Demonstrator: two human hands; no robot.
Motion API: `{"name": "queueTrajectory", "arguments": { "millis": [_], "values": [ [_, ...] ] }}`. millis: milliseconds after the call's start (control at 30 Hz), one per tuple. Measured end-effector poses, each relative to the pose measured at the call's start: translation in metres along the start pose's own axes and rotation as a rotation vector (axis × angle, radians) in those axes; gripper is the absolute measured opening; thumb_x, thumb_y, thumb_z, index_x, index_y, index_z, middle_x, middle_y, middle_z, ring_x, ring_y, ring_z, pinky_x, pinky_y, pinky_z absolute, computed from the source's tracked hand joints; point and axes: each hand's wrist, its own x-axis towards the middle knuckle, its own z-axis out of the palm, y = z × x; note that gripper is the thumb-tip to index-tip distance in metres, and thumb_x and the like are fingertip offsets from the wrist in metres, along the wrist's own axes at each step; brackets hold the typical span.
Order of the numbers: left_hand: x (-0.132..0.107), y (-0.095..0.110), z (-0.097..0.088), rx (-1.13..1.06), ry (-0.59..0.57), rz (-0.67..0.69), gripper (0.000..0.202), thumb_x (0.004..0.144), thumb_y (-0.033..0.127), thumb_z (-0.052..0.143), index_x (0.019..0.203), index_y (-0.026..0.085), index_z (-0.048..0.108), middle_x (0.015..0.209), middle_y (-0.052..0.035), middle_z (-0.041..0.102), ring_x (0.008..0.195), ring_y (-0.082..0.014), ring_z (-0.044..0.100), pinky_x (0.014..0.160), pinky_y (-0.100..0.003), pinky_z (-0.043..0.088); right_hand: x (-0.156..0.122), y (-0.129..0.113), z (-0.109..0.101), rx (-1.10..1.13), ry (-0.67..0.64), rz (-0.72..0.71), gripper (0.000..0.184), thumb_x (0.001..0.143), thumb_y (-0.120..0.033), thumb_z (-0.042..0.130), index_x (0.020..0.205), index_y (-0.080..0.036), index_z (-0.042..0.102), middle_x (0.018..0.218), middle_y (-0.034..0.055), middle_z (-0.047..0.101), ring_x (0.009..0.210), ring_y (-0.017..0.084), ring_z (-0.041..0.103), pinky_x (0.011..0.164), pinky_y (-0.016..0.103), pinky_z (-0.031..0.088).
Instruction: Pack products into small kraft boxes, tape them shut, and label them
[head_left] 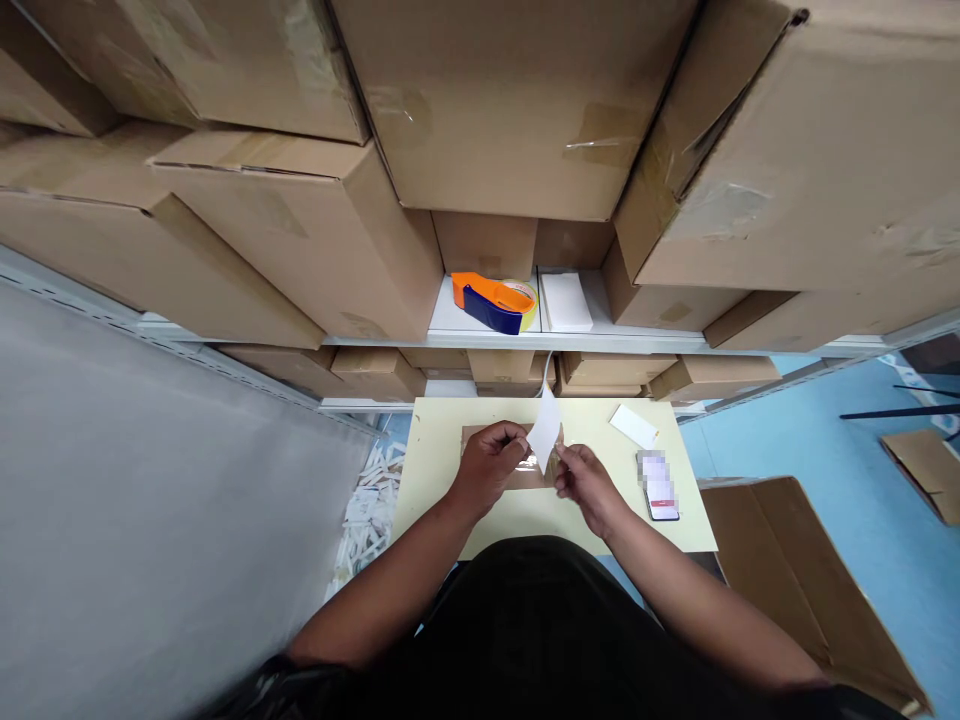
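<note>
My left hand (491, 462) and my right hand (586, 482) meet over a small brown cardboard parcel (517, 478) lying on a pale yellow table (450, 440). Both hands are closed in a pinch on a white paper label (545, 428) that stands up between them, its upper end curling toward the shelf. A clear glossy patch shows on the parcel just under my fingers. The parcel is mostly hidden by my hands.
A white slip (634, 426) and a phone (658, 485) lie on the table at right. An orange and blue tape dispenser (495, 302) and a white box (565, 300) sit on the shelf among large cardboard boxes (517, 100). White scraps (367, 500) litter the floor at left; a flattened carton (795, 570) lies at right.
</note>
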Motion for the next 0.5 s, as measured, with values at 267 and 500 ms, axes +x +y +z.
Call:
{"name": "queueTrajectory", "arguments": {
  "millis": [267, 500],
  "values": [
    [-0.003, -0.010, 0.002, 0.152, -0.027, -0.042, 0.014, 0.080, 0.031, 0.068, 0.078, 0.019, 0.071, 0.077, 0.0000, 0.067, 0.076, -0.0157, 0.059, 0.074, -0.027, 0.046, -0.011, -0.014, 0.012, -0.375, -0.185, -0.655, 0.019, 0.087, -0.041, 0.072, 0.095, -0.024, 0.070, 0.090, 0.0024, 0.067, 0.080, 0.018, 0.059, 0.077, 0.032, 0.050],
    [-0.009, -0.027, -0.015, 0.201, 0.036, -0.060, 0.011, 0.077, 0.029, 0.064, 0.074, 0.019, 0.067, 0.074, 0.0012, 0.065, 0.073, -0.0149, 0.057, 0.071, -0.026, 0.044, -0.001, -0.004, 0.026, -0.356, -0.136, -0.542, 0.023, 0.092, -0.039, 0.061, 0.080, -0.022, 0.070, 0.076, 0.0012, 0.068, 0.073, 0.018, 0.060, 0.072, 0.031, 0.048]
  ]
}}
